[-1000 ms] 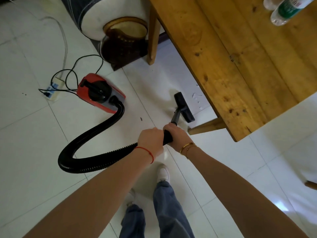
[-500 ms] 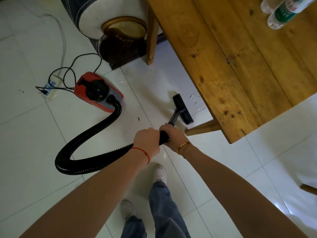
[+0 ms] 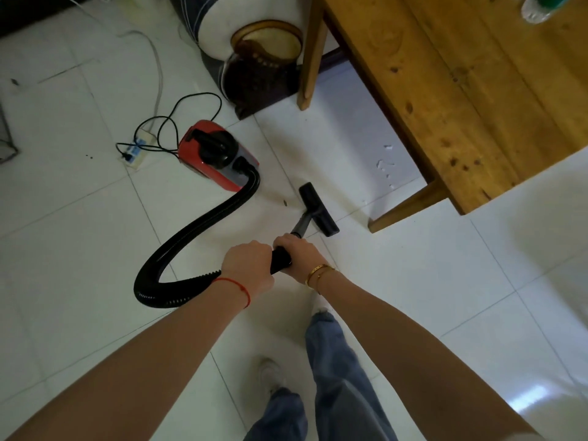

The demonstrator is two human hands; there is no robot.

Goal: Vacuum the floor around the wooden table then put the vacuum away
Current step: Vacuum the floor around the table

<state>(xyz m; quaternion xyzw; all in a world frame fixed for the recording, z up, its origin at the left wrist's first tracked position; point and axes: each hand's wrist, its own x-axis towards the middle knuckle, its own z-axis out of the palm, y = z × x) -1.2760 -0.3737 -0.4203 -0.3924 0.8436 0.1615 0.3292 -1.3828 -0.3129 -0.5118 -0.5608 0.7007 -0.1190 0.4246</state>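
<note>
The floor nozzle (image 3: 319,209) sits flat on the white tile floor (image 3: 79,249) just ahead of both hands, at the end of the black wand (image 3: 299,229). A second ago it lay farther forward, close to the near leg (image 3: 410,206) of the wooden table (image 3: 461,90); now it has been drawn back and over toward the left-hand side, so the stroke looks like a pull away from the table edge. A small dark crumb (image 3: 285,203) lies just beside the nozzle's left end, not yet taken up, I'd judge. White scraps (image 3: 383,163) under the table's edge, well ahead of the right hand, also remain, though they are too small to make out properly.

The right hand (image 3: 297,254) is wrapped round the wand's grip, fingers curled over it; the left hand (image 3: 248,268) clasps the same handle (image 3: 281,261) just behind, where the ribbed hose (image 3: 191,230) joins. The hose loops out to the left of the left hand and runs to the red canister (image 3: 213,154), which stands well ahead and left, beside its cord (image 3: 178,122) and a power strip (image 3: 135,151). Canister and strip lie as they did earlier; only the nozzle's place has changed. Vacuuming seems mid-way, with putting away yet to come.
</note>
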